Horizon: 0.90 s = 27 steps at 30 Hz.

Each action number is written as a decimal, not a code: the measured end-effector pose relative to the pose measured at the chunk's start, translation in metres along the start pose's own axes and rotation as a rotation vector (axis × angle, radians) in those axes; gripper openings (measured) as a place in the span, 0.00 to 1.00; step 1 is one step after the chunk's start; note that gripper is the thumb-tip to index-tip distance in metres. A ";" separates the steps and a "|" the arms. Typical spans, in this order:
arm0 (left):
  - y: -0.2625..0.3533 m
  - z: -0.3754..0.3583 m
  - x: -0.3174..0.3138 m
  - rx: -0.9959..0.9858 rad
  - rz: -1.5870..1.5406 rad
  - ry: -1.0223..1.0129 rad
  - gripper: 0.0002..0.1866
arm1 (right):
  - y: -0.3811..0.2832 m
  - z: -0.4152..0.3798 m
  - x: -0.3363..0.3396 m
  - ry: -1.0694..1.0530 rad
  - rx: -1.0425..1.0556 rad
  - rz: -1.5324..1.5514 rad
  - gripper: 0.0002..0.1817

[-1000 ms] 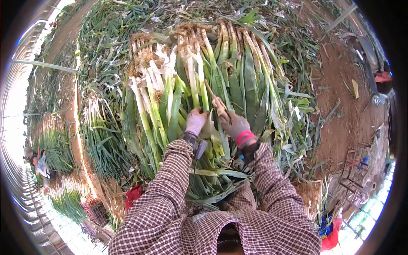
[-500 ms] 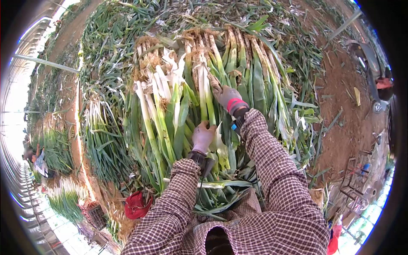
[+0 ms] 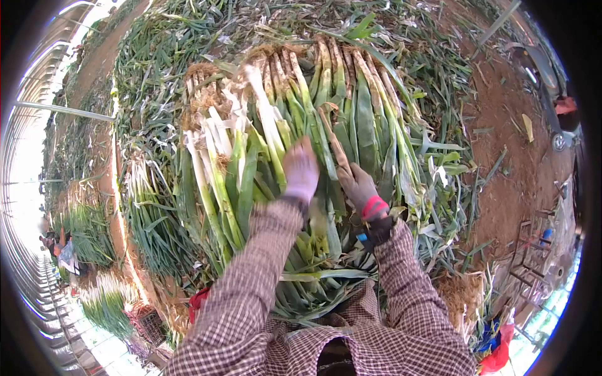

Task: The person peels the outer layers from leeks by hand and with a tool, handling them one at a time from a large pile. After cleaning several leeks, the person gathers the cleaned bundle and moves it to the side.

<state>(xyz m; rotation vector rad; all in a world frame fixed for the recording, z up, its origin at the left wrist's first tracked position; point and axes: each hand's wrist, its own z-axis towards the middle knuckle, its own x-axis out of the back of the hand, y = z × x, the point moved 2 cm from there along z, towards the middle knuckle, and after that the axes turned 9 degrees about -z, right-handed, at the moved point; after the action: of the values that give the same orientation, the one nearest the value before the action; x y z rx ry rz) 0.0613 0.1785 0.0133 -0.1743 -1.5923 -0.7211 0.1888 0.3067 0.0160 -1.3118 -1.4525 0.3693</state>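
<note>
Many leeks (image 3: 365,113) lie side by side before me, with rooty ends away from me. My left hand (image 3: 300,166), in a pale glove and blurred, is over the green stalks in the middle; its fingers are too smeared to show a grip. Left of it two cleaned white stalks (image 3: 264,111) slant among the others. Closer to the right side, my right hand (image 3: 357,185), in a grey glove with a pink cuff, is closed on a long brown, withered leaf (image 3: 335,141) that points up and left.
Cut leaves (image 3: 163,69) litter the ground around the pile. More leek bundles (image 3: 149,207) lie to the left. A red bag (image 3: 198,302) is by my left sleeve. Bare soil (image 3: 501,163) and a metal rack (image 3: 527,266) are on the right. Someone's arm shows at far left.
My left hand has moved up and is off the pale stalks, which now lie farther left. My right hand has moved down and right, drawing the brown leaf away from them.
</note>
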 end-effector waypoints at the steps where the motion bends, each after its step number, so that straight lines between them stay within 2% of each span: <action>1: -0.006 0.029 -0.029 0.081 0.005 0.078 0.25 | 0.015 -0.013 0.005 0.014 0.009 0.006 0.22; 2: -0.009 0.059 -0.046 0.238 0.061 0.007 0.31 | 0.030 -0.024 0.009 0.030 0.018 0.012 0.21; 3: -0.010 0.087 -0.065 0.554 0.026 -0.110 0.38 | 0.047 -0.039 0.012 0.027 0.004 0.024 0.21; 4: -0.010 0.105 -0.056 0.582 -0.007 -0.317 0.42 | 0.065 -0.054 0.016 0.023 -0.011 0.033 0.21; 5: 0.000 0.109 -0.041 0.676 -0.067 -0.341 0.47 | 0.078 -0.064 0.018 0.020 -0.025 0.044 0.20; 7: -0.014 0.099 -0.056 0.507 0.055 -0.151 0.46 | 0.069 -0.088 0.032 0.026 -0.067 0.058 0.20; 9: -0.016 0.084 -0.045 0.588 -0.120 -0.201 0.42 | 0.061 -0.107 0.042 0.035 -0.074 0.021 0.20; 11: -0.018 0.068 -0.033 0.586 -0.210 -0.256 0.39 | 0.054 -0.119 0.047 0.043 -0.040 -0.072 0.19; 12: -0.028 0.051 -0.039 0.469 -0.288 -0.160 0.36 | 0.054 -0.123 0.047 0.032 -0.001 -0.079 0.19; 14: -0.021 0.006 -0.031 0.497 -0.667 -0.155 0.32 | 0.042 -0.131 0.053 0.012 0.005 -0.076 0.20; 15: -0.029 -0.020 -0.047 0.456 -0.722 -0.181 0.33 | 0.033 -0.137 0.054 -0.003 0.003 -0.075 0.20; 17: -0.015 -0.082 -0.053 0.583 -0.993 -0.183 0.33 | 0.015 -0.149 0.055 0.020 0.032 -0.159 0.20; 20: -0.005 -0.129 -0.053 0.612 -1.373 -0.108 0.31 | 0.009 -0.180 0.051 -0.031 0.058 -0.320 0.19; 23: 0.014 -0.119 0.003 0.548 -0.825 -0.142 0.30 | 0.006 -0.212 0.044 -0.144 0.058 -0.335 0.19; 24: 0.019 -0.119 0.001 0.551 -0.762 -0.086 0.28 | 0.002 -0.219 0.040 -0.114 0.077 -0.348 0.19; 25: 0.022 -0.120 -0.001 0.453 -0.588 -0.019 0.27 | -0.003 -0.222 0.037 -0.108 0.076 -0.381 0.20; 27: 0.037 -0.125 0.008 0.529 -0.479 -0.086 0.28 | -0.012 -0.223 0.034 -0.086 0.075 -0.450 0.20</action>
<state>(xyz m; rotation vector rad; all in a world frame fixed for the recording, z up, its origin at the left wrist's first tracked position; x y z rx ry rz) 0.1838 0.1384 0.0321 0.5862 -1.8738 -0.6289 0.3767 0.2394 0.1228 -0.8837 -1.7360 0.1809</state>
